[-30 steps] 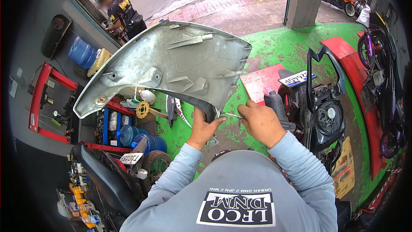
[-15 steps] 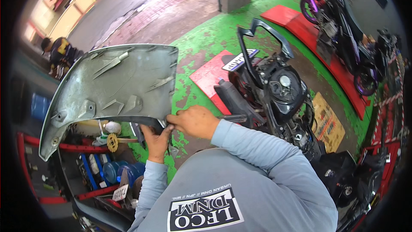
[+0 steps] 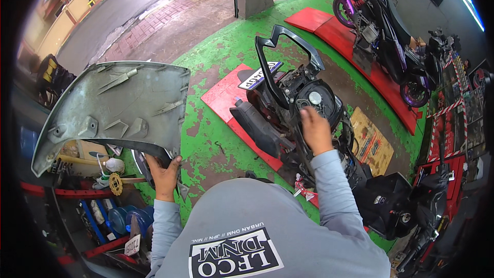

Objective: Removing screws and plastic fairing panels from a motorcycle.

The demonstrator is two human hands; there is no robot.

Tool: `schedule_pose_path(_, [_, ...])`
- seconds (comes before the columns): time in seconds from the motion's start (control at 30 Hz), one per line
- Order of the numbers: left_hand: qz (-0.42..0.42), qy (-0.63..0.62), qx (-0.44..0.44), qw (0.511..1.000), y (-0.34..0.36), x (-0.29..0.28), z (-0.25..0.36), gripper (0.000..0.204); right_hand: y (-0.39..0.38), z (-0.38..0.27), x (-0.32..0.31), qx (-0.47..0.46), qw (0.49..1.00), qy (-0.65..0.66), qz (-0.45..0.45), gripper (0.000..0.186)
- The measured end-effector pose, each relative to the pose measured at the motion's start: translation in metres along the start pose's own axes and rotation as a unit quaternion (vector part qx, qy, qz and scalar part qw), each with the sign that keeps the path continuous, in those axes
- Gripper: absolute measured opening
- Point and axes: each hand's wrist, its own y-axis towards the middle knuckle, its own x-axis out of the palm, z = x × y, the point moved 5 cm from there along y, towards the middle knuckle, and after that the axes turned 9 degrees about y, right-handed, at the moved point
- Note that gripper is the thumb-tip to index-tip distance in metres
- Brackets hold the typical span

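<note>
My left hand is closed on the lower edge of a large grey motorcycle body panel, whose inner face with its clips and screw bosses is turned toward me. The fingers go behind the edge, while the thumb shows. My right hand is over the rear of a partly stripped motorcycle, just below its round light-coloured cap. Its fingers are drawn together; whatever they may hold is hidden. A black grab rail rises beyond that hand, and a licence plate sits beside the rail.
The motorcycle stands over a red platform on a worn green floor. Another motorcycle is parked on a long red ramp at the right. A cardboard piece lies beside the near motorcycle. Blue containers sit low at left; a person is beyond the panel.
My right hand has left the panel's edge and moved right, over the motorcycle's rear. My left hand still holds the panel. The whole view has shifted slightly.
</note>
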Motion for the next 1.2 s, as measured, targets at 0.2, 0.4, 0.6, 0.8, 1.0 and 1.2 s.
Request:
schedule_pose_path(0.2, [-0.045, 0.067, -0.106, 0.991, -0.006, -0.002, -0.008, 0.11, 0.019, 0.1, -0.032, 0.051, 0.987, -0.156, -0.003, 0.029])
schedule_pose_path(0.4, [-0.085, -0.106, -0.037, 0.99, 0.005, 0.002, 0.013, 0.113, 0.013, 0.106, -0.029, 0.014, 0.985, -0.171, 0.004, 0.031])
schedule_pose_path(0.6, [-0.1, -0.03, 0.001, 0.995, 0.005, 0.001, 0.026, 0.104, 0.008, -0.002, 0.001, 0.011, 1.0, -0.022, -0.014, 0.04])
schedule_pose_path(0.8, [-0.144, -0.009, -0.009, 0.989, 0.002, 0.02, 0.038, 0.104, -0.039, -0.177, 0.122, -0.128, 0.923, 0.235, -0.276, 0.073])
schedule_pose_path(1.0, [-0.139, -0.063, 0.003, 0.988, 0.011, 0.01, 0.051, 0.105, -0.042, -0.215, 0.139, -0.152, 0.926, 0.26, -0.229, 0.068])
schedule_pose_path(1.2, [-0.074, -0.175, 0.052, 0.98, 0.015, -0.026, 0.051, 0.118, 0.001, -0.216, 0.113, -0.145, 0.906, 0.295, -0.267, 0.037])
